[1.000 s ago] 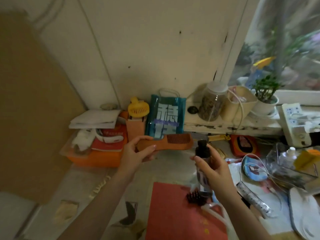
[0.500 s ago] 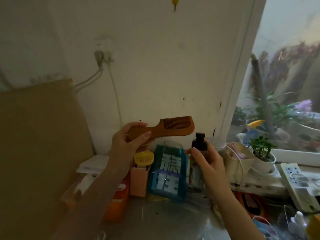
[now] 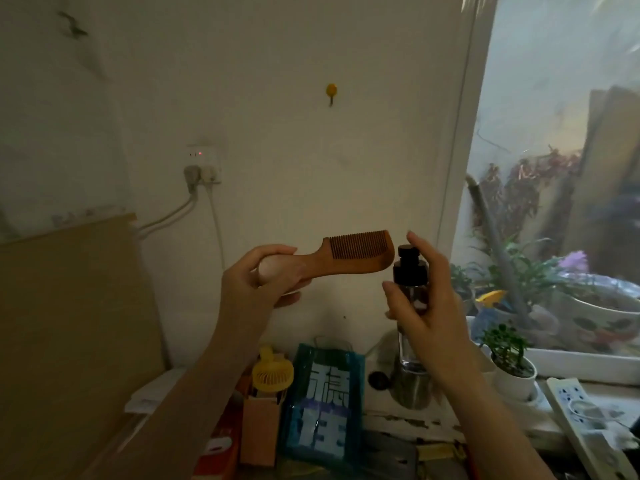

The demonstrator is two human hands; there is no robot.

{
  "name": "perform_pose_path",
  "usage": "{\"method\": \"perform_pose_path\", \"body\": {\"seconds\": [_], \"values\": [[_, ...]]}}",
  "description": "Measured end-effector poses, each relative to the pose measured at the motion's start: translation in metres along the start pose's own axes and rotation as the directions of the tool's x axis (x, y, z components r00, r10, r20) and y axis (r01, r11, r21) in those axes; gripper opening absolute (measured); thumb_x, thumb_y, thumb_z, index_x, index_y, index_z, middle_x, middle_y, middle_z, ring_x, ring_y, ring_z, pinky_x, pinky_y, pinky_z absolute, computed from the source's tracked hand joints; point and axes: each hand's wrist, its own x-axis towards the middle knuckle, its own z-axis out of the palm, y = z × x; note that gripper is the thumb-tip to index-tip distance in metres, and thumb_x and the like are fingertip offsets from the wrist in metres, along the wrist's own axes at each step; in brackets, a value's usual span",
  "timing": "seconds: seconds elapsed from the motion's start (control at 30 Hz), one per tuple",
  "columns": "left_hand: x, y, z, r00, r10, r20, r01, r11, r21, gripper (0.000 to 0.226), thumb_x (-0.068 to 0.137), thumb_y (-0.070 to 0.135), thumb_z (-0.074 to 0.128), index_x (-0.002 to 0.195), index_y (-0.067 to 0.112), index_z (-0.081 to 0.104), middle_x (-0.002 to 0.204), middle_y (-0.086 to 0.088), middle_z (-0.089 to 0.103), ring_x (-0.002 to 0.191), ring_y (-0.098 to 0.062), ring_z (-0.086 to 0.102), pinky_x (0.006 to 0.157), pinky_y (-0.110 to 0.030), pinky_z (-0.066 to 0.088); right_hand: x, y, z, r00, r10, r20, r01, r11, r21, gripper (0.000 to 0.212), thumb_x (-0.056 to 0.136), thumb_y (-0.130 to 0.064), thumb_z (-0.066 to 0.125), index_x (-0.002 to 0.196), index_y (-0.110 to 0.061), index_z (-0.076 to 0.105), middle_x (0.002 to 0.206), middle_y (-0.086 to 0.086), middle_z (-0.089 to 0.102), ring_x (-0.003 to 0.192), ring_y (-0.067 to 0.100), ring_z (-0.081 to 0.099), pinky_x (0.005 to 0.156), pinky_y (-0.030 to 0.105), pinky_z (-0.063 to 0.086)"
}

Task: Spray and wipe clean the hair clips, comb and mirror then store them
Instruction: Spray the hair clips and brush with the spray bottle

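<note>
My left hand grips the handle of a brown wooden comb, held level in front of the wall with its teeth pointing up. Just right of the comb's tip, my right hand holds a clear spray bottle with a black pump top, the forefinger raised above the nozzle. The nozzle stands close beside the comb's end. The hair clips and the mirror are out of view.
Below my hands stand a teal bag with white lettering, a small yellow fan and an orange box. A potted plant and a power strip sit on the sill at right. A brown board leans at left.
Both hands have risen with the comb and the bottle, and the view has tilted up off the desk. My right forefinger has lifted above the pump top.
</note>
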Motion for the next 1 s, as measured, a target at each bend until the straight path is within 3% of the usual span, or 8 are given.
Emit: {"method": "perform_pose_path", "body": {"seconds": [0.1, 0.17, 0.3, 0.4, 0.5, 0.77, 0.9, 1.0], "values": [[0.005, 0.001, 0.003, 1.000, 0.004, 0.005, -0.004, 1.000, 0.001, 0.019, 0.076, 0.003, 0.069, 0.089, 0.018, 0.067, 0.101, -0.008, 0.064, 0.078, -0.025, 0.071, 0.056, -0.022, 0.056, 0.007, -0.005, -0.008, 0.996, -0.092, -0.018, 0.090, 0.992, -0.092, 0.057, 0.087, -0.024, 0.056, 0.135, -0.042, 0.031, 0.079, -0.011, 0.056, 0.058, 0.016, 0.058, 0.056, 0.024, 0.054], [0.007, 0.001, 0.005, 1.000, -0.008, 0.006, 0.008, 1.000, -0.006, 0.020, 0.075, 0.003, 0.070, 0.088, 0.018, 0.068, 0.103, -0.011, 0.064, 0.081, -0.028, 0.071, 0.056, -0.022, 0.056, 0.009, -0.007, -0.011, 0.990, -0.141, -0.011, 0.138, 0.979, -0.149, 0.055, 0.087, -0.019, 0.055, 0.133, -0.040, 0.034, 0.082, -0.015, 0.056, 0.059, 0.013, 0.057, 0.053, 0.009, 0.045], [0.008, 0.001, 0.008, 1.000, -0.025, 0.017, 0.025, 1.000, 0.001, 0.021, 0.077, 0.002, 0.068, 0.090, 0.018, 0.067, 0.105, -0.012, 0.064, 0.081, -0.028, 0.071, 0.057, -0.022, 0.056, 0.008, -0.009, -0.011, 0.992, -0.129, 0.005, 0.128, 0.981, -0.149, 0.045, 0.087, -0.016, 0.056, 0.124, -0.034, 0.039, 0.076, -0.015, 0.052, 0.060, 0.004, 0.055, 0.053, 0.003, 0.036], [0.009, 0.001, 0.009, 0.999, -0.025, 0.031, 0.025, 1.000, 0.005, 0.021, 0.077, 0.002, 0.068, 0.090, 0.018, 0.067, 0.105, -0.011, 0.063, 0.081, -0.027, 0.071, 0.057, -0.022, 0.056, 0.006, -0.010, -0.011, 0.991, -0.134, 0.023, 0.136, 0.977, -0.167, 0.046, 0.088, -0.008, 0.061, 0.119, -0.034, 0.038, 0.071, -0.016, 0.048, 0.059, -0.001, 0.053, 0.052, 0.001, 0.035], [0.009, 0.002, 0.012, 0.999, -0.031, 0.037, 0.031, 0.999, -0.005, 0.020, 0.078, 0.002, 0.068, 0.091, 0.018, 0.067, 0.103, -0.009, 0.063, 0.081, -0.026, 0.071, 0.056, -0.021, 0.056, 0.005, -0.012, -0.009, 0.989, -0.150, 0.017, 0.151, 0.973, -0.173, 0.042, 0.086, -0.015, 0.059, 0.114, -0.036, 0.037, 0.066, -0.019, 0.045, 0.059, -0.004, 0.053, 0.052, 0.000, 0.035], [0.009, 0.003, 0.015, 0.998, -0.020, 0.056, 0.021, 1.000, -0.010, 0.020, 0.079, 0.002, 0.067, 0.092, 0.017, 0.067, 0.098, -0.001, 0.063, 0.076, -0.021, 0.072, 0.055, -0.019, 0.056, 0.003, -0.010, -0.012, 0.990, -0.136, 0.031, 0.140, 0.975, -0.173, 0.038, 0.086, -0.008, 0.061, 0.110, -0.026, 0.037, 0.068, -0.014, 0.048, 0.061, -0.003, 0.054, 0.052, 0.000, 0.036], [0.008, 0.002, 0.015, 0.998, -0.013, 0.064, 0.014, 1.000, -0.007, 0.021, 0.079, 0.001, 0.067, 0.091, 0.017, 0.067, 0.098, -0.001, 0.062, 0.076, -0.019, 0.071, 0.055, -0.019, 0.056, 0.003, -0.011, -0.015, 0.991, -0.130, -0.007, 0.127, 0.978, -0.164, 0.042, 0.085, -0.015, 0.057, 0.116, -0.037, 0.038, 0.066, -0.009, 0.051, 0.057, 0.007, 0.053, 0.049, 0.006, 0.039], [0.008, 0.002, 0.015, 0.998, 0.001, 0.064, -0.002, 1.000, 0.007, 0.021, 0.079, 0.001, 0.067, 0.090, 0.019, 0.066, 0.096, 0.002, 0.061, 0.075, -0.015, 0.071, 0.055, -0.019, 0.055, 0.003, -0.009, -0.020, 0.991, -0.120, -0.061, 0.108, 0.981, -0.162, 0.049, 0.087, -0.015, 0.059, 0.112, -0.050, 0.035, 0.071, -0.001, 0.057, 0.055, 0.016, 0.055, 0.049, 0.020, 0.047]]}}
